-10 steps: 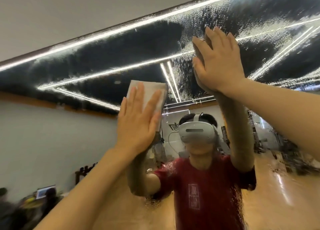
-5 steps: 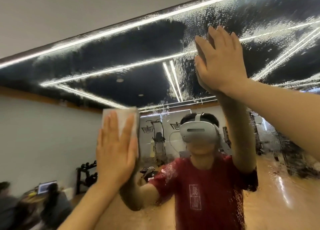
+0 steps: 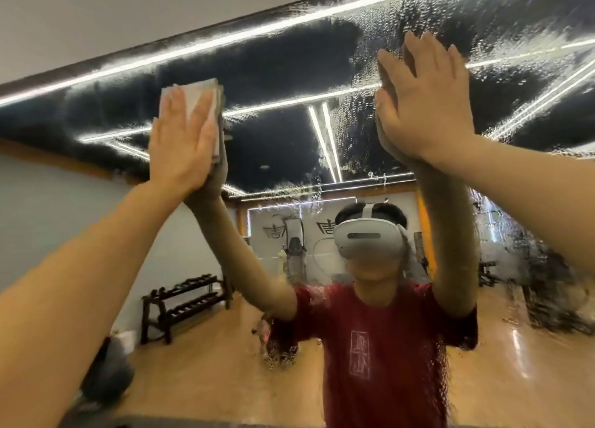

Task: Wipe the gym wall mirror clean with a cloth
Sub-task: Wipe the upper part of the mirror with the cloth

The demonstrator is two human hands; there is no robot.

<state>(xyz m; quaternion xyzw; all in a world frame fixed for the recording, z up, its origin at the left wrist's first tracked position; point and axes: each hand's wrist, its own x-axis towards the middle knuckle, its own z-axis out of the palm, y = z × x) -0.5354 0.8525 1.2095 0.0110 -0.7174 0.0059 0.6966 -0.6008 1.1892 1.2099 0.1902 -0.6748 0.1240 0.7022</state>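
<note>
The wall mirror [image 3: 277, 150] fills most of the view, and its upper and right parts are covered in wet streaks and droplets. My left hand [image 3: 180, 144] lies flat with straight fingers and presses a folded white cloth [image 3: 196, 97] against the glass high on the left. My right hand [image 3: 421, 105] rests flat and bare on the wet glass at the upper right, fingers spread. A cleaner dark patch of glass lies between the two hands.
The mirror's top edge [image 3: 193, 36] runs diagonally under a plain grey wall. In the reflection I see a person in a red shirt with a white headset, a dumbbell rack [image 3: 183, 302], gym machines and a glossy wooden floor.
My left hand slid the cloth down and left, then up to a higher spot on the left of the glass. My right hand stayed pressed in place.
</note>
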